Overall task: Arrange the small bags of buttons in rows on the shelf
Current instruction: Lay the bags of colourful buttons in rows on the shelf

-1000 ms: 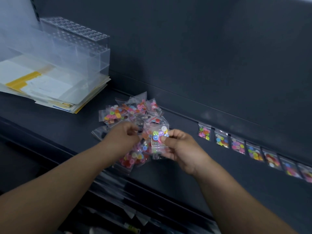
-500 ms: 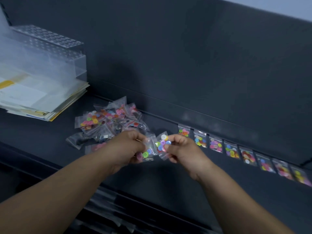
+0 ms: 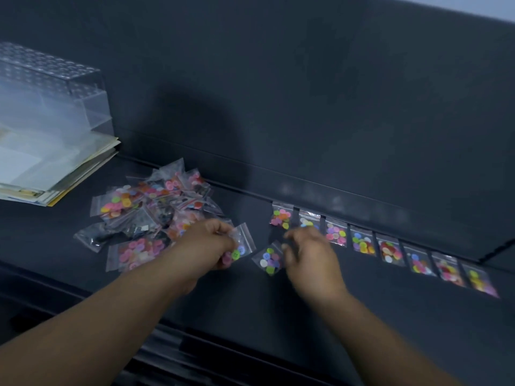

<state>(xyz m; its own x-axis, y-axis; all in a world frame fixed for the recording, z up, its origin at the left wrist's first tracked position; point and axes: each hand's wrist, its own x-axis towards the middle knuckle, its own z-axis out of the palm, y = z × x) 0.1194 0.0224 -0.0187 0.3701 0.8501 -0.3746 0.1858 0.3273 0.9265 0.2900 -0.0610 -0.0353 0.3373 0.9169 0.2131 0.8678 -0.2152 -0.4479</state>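
Dark shelf: bag pile left, bag row right, paper stack far left.

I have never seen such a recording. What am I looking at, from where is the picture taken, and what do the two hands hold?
There is no machine here: these are a person's two bare hands, filmed by one camera worn on the head, looking forward and down. The dark shelf carries a loose pile of small bags of coloured buttons on the left and a neat row of eight bags along the back wall. The left hand pinches one bag. The right hand, blurred by motion, seems to pinch a second bag by its edge. At far left are a stack of papers and a clear plastic box.
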